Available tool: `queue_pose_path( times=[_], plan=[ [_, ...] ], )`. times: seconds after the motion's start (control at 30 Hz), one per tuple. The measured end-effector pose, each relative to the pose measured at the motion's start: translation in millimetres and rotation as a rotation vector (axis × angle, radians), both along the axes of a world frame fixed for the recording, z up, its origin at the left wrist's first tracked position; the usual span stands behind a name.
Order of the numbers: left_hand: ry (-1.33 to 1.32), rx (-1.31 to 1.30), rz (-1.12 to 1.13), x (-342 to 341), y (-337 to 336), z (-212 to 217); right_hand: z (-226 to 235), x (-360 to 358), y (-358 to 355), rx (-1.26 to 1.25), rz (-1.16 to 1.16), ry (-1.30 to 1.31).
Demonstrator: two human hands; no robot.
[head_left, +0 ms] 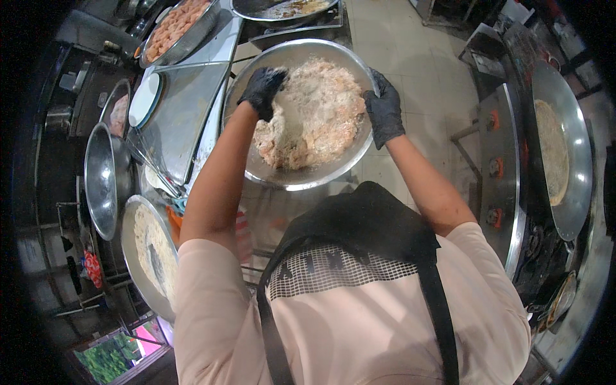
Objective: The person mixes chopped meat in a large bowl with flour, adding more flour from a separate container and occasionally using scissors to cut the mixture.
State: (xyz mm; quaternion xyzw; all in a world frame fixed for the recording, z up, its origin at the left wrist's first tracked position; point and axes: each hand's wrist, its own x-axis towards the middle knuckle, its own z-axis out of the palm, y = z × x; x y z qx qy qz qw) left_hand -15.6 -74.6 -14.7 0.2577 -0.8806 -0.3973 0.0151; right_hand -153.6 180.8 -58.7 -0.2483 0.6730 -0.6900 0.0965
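A wide metal bowl [301, 185] is in front of me, tilted a little. Flour-coated pieces that look like raw chicken [321, 96] fill it, with loose white flour over the top. My right hand [384, 109], in a black glove, grips the bowl's right rim, thumb toward the inside. In a matching black glove, my left hand [263, 93] is inside the bowl at its left side, next to the floured pieces. Its fingers look curled in and are slightly blurred; what they hold, if anything, is hidden.
On the left are a large bowl of raw meat pieces [178, 32], a metal tray [186, 106], a white round lid [145, 101], a whisk [151, 163], an upright-leaning metal bowl [102, 179] and a bowl of flour [149, 240]. At right, a large wok [577, 173] sits beside a stove front [504, 173].
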Motion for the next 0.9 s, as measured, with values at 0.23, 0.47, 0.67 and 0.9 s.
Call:
queue_pose_path(
  times=[0.23,0.47,0.67,0.9],
  plan=[
    [0.012,0.24,0.27,-5.7,14.3,-46.6,2.3,-0.2,-2.2,0.069,-0.017,-0.031],
    [-0.193,-0.492,-0.116,-16.7,126.7,-3.8,5.1,0.4,0.9,0.105,-0.047,0.08],
    [-0.38,-0.607,-0.391,61.0,126.3,7.1,2.3,-0.4,5.0,0.148,-0.003,-0.005],
    [-0.345,-0.636,-0.062,11.2,45.2,-38.7,11.4,2.5,0.6,0.124,0.024,-0.01]
  ],
)
